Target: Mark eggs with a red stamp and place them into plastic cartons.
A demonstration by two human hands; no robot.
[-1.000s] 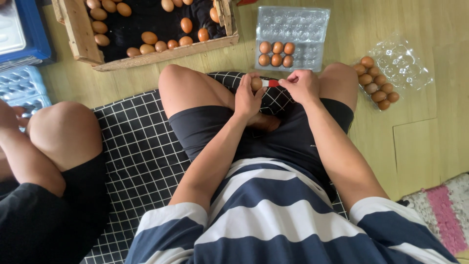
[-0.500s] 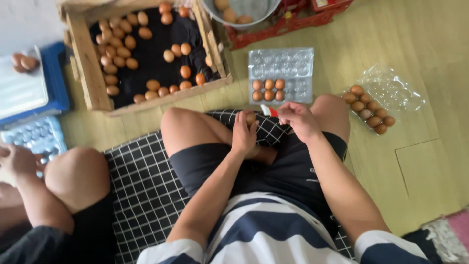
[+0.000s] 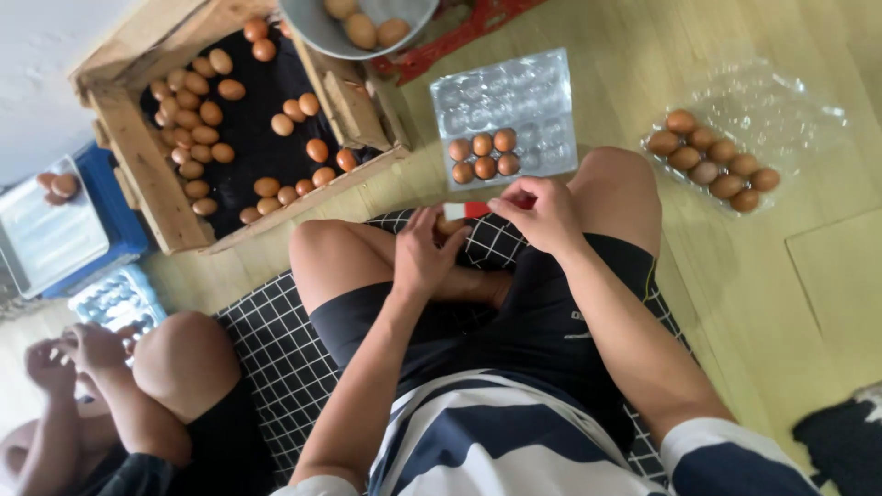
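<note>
1. Since a second ago the view has pulled back and tilted up: the whole wooden crate lined with black cloth [image 3: 147, 170] and scattered with brown eggs now shows, plus a grey metal bowl [image 3: 317, 28] holding a few eggs at the top edge. The hands themselves have hardly shifted; both remain together over the lap.

2. The left hand [image 3: 424, 255] is curled, its grip closed around a small brown egg [image 3: 449, 224] that only peeps out past the fingertips. The right hand [image 3: 542, 213] pinches a short red-and-white marker-like stick [image 3: 469, 210] between thumb and fingers, its pale tip just beside the egg; whether it touches, I cannot tell.

3. Judged from this, the egg is being handled in place, well short of any tray.

4. Directly ahead of the hands lies a clear plastic egg tray [image 3: 542, 101] on the pale wooden floor [image 3: 827, 303], six eggs in its near corner, the remaining cups free. A second clear tray [image 3: 781, 101], nearly full, sits further right, beyond the right knee.

5. Room: the raised knees flank the hands closely. The crate's near corner stands close to the tray's left edge. The floor to the right is open.

6. Another person's hands [image 3: 69, 354] work at lower left, well apart, beside a blue bin [image 3: 96, 197] and the black checked mat [image 3: 276, 358].
</note>
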